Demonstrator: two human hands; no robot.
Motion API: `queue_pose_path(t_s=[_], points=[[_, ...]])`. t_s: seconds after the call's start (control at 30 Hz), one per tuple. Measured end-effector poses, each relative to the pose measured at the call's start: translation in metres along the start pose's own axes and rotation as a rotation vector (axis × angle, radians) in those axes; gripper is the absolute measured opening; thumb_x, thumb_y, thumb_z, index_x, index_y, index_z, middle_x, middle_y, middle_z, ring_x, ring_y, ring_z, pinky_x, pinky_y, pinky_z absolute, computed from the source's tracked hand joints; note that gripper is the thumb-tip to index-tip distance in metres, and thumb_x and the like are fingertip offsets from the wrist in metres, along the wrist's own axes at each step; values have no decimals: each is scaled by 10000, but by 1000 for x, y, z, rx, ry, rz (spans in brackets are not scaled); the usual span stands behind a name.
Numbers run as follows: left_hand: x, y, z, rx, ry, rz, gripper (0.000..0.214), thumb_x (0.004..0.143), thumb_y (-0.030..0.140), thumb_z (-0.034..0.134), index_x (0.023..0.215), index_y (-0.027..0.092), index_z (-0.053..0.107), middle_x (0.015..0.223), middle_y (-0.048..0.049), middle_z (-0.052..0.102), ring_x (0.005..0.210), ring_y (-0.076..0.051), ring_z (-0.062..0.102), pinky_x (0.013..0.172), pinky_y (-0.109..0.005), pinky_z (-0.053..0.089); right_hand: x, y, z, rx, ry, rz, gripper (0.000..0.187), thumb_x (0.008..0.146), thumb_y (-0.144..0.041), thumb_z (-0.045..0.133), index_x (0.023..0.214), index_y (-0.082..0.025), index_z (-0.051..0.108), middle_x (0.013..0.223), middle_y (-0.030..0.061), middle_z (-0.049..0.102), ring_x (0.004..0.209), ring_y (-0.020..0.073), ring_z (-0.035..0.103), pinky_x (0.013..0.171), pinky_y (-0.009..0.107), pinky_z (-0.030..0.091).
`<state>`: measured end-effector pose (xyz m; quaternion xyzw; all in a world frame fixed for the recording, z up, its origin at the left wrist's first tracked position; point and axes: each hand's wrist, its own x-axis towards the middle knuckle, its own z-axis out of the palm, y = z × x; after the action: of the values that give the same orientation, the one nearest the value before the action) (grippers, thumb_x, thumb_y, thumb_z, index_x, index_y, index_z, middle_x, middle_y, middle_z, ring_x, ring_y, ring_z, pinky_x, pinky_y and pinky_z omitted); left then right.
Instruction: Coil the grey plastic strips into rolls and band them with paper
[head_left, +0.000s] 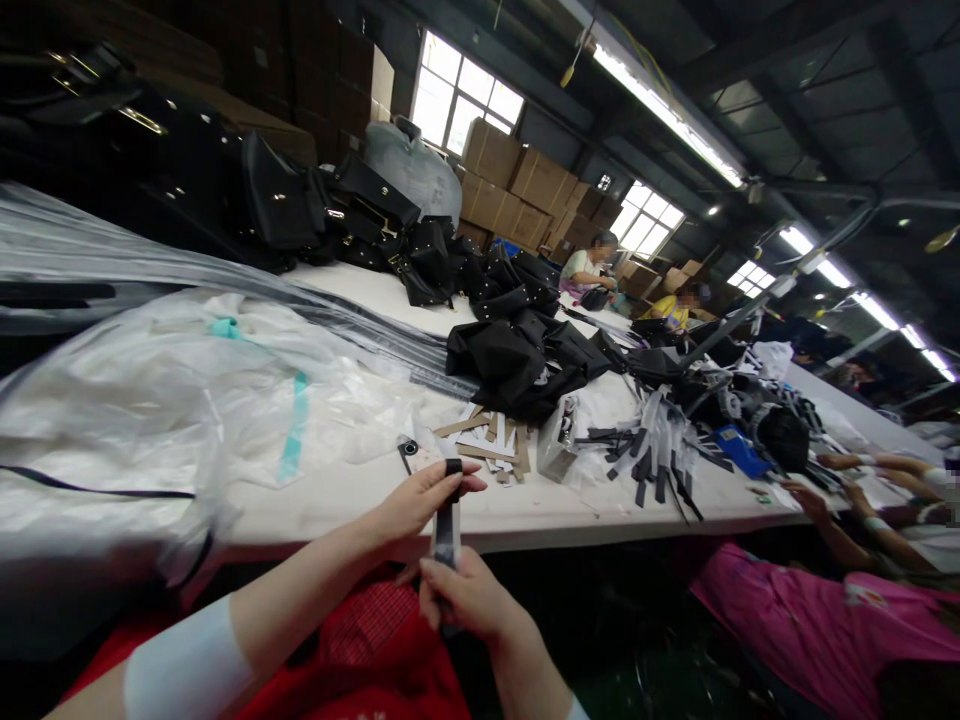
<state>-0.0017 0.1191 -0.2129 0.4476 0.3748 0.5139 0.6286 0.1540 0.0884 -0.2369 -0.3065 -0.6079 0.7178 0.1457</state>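
Note:
A dark strap (447,528) with a clear or pale plastic covering on its lower part runs between my hands, just in front of the table edge. My left hand (409,503) grips its black upper end between thumb and fingers. Lower down, my right hand (471,598) pinches the strap with the thumb on top, fingers curled beneath. Beyond my left hand, a black strap end with a metal eyelet (409,449) lies on the table. Close by are strips of white and brown card (491,446).
A white table (540,528) runs across, with plastic-wrapped material (135,400) at left and black bags (427,260) heaped behind. A clear box (556,440) and several dark strips (660,450) lie right. Co-workers' hands (810,500) are far right.

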Motion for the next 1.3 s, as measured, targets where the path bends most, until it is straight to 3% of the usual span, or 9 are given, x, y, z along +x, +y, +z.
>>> queue_pose_path(t_s=[0.3, 0.43, 0.57, 0.67, 0.77, 0.93, 1.03, 1.17, 1.3], points=[[-30, -2, 10, 1184, -391, 194, 350, 957, 357, 292, 838, 186, 573, 786, -73, 639, 730, -215, 592, 714, -319, 443, -33, -10, -49, 587, 241, -139, 255, 776, -348, 649, 632, -143, 598, 277, -128, 300, 237, 22, 206, 502, 207, 443], [-40, 3, 18, 958, -413, -19, 408, 939, 439, 347, 747, 180, 598, 662, -29, 589, 614, -172, 528, 631, -284, 394, -39, 3, -67, 477, 258, -43, 328, 797, -416, 620, 609, -152, 566, 290, -118, 324, 246, 34, 226, 507, 231, 448], [-45, 1, 15, 114, -429, -382, 487, 892, 566, 408, 685, 167, 595, 424, 76, 348, 400, -97, 318, 551, -260, 386, -43, 0, -70, 25, 372, -71, 349, 732, -412, 733, 932, -142, 638, 779, 35, 684, 685, 135, 621, 717, 261, 487], [-44, 8, 13, -454, -361, -506, 384, 895, 456, 489, 732, 137, 629, 397, 118, 233, 347, -60, 214, 611, -266, 449, -37, -6, -49, -189, 280, -207, 594, 740, -424, 741, 1246, -196, 529, 1237, 88, 580, 1129, 219, 532, 965, 333, 403], [-35, 19, 15, -688, -232, -432, 279, 899, 342, 534, 856, 98, 663, 462, 99, 326, 384, -53, 307, 747, -280, 482, -20, 5, -11, -229, 332, -139, 485, 842, -546, 589, 1156, -177, 577, 1010, 72, 637, 891, 188, 581, 789, 302, 460], [-19, 9, 10, -230, 142, 18, 333, 888, 415, 554, 1021, 119, 628, 584, 45, 503, 576, -129, 493, 888, -350, 438, -12, 20, 29, -9, 43, 5, 577, 911, -618, 404, 870, -110, 673, 480, -47, 421, 424, 61, 349, 448, 195, 300], [-21, -7, -1, 275, 117, 178, 314, 897, 415, 526, 1032, 159, 647, 677, -14, 585, 685, -180, 524, 815, -311, 410, -30, 7, 15, 76, -61, -16, 556, 909, -593, 437, 868, -95, 679, 447, -55, 421, 364, 48, 346, 407, 182, 273], [-35, -21, -3, 595, -77, 223, 258, 864, 416, 563, 795, 207, 697, 676, -36, 609, 646, -182, 509, 696, -279, 375, -46, -15, -33, 26, 151, -29, 586, 872, -631, 430, 676, -116, 630, 396, -31, 442, 305, 67, 342, 361, 202, 264], [-49, -22, 11, 430, -177, -104, 574, 909, 566, 381, 593, 178, 663, 429, 10, 470, 410, -126, 407, 484, -251, 296, -45, -26, -66, -420, 524, -62, 366, 794, -496, 606, 833, -134, 646, 701, 61, 639, 627, 161, 583, 611, 282, 478]])
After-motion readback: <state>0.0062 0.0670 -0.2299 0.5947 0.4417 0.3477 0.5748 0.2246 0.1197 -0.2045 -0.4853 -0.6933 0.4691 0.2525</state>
